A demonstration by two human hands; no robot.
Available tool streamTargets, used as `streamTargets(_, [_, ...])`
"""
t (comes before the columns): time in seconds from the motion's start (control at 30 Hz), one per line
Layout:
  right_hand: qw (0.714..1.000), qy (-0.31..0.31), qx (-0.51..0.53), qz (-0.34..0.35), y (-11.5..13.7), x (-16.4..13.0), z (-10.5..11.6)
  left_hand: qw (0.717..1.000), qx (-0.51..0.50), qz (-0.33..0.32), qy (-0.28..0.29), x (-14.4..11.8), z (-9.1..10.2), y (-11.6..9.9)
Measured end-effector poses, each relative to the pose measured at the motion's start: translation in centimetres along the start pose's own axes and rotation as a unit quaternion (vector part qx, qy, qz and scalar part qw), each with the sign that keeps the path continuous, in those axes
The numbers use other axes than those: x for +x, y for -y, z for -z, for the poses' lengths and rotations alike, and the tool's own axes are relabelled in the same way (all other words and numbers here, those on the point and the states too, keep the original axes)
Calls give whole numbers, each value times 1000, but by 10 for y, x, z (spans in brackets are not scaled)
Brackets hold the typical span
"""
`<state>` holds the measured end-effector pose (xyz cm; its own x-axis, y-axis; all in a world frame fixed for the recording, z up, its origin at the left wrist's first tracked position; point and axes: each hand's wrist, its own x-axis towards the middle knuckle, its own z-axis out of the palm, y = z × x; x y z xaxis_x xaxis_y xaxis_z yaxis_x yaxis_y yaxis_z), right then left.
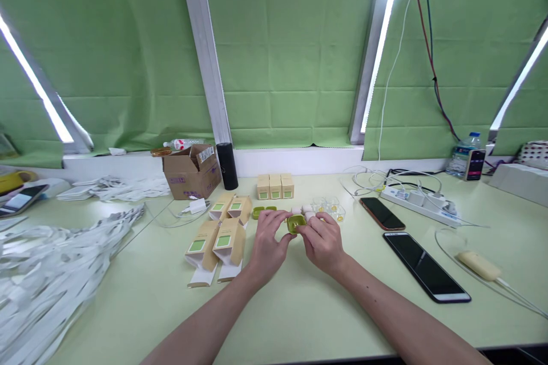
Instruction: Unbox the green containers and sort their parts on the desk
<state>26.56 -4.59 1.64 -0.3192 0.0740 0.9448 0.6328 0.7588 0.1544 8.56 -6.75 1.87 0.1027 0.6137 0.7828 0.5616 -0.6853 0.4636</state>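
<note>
From my remote seat I counted four open kraft boxes (219, 234) with green labels lying left of the hands. My left hand (268, 242) and right hand (322, 241) both pinched one small olive-green square lid (295, 222) just above the table (299, 308); three closed boxes (275, 186) stood behind

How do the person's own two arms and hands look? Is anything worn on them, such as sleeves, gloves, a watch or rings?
Both forearms are bare up to the bottom edge of the picture; no sleeve shows. The left hand and the right hand wear no gloves. No watch, bracelet or band shows on either wrist, and no ring can be seen, though the fingers are too small to be sure. The arms look slim.
</note>
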Motion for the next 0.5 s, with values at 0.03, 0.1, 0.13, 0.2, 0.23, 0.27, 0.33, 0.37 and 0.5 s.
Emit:
streamTargets(0.03, [1000,1,0,-2,0,0,0,1000,-1,1,0,0,0,0])
streamTargets(0.1, [1000,0,3,-2,0,0,0,1000,-2,2,0,0,0,0])
streamTargets(0.13, [1000,-2,5,-1,0,0,0,1000,-2,3,0,0,0,0])
streamTargets(0.2, [1000,-9,8,1,1,1,1,1000,0,8,-1,0,0,1])
streamTargets(0.23, [1000,-13,8,2,1,2,1,1000,2,14,-3,0,1,2])
streamTargets(0.27, [1000,-17,7,3,2,2,2,1000,4,21,-5,1,1,4])
streamTargets(0.33, [1000,-24,2,4,2,3,2,999,5,38,-14,1,2,7])
streamTargets(0.37, [1000,-27,0,4,2,3,2,999,5,46,-18,2,2,9])
streamTargets(0.5, [999,-32,-6,-4,1,2,2,997,4,73,-32,3,2,14])
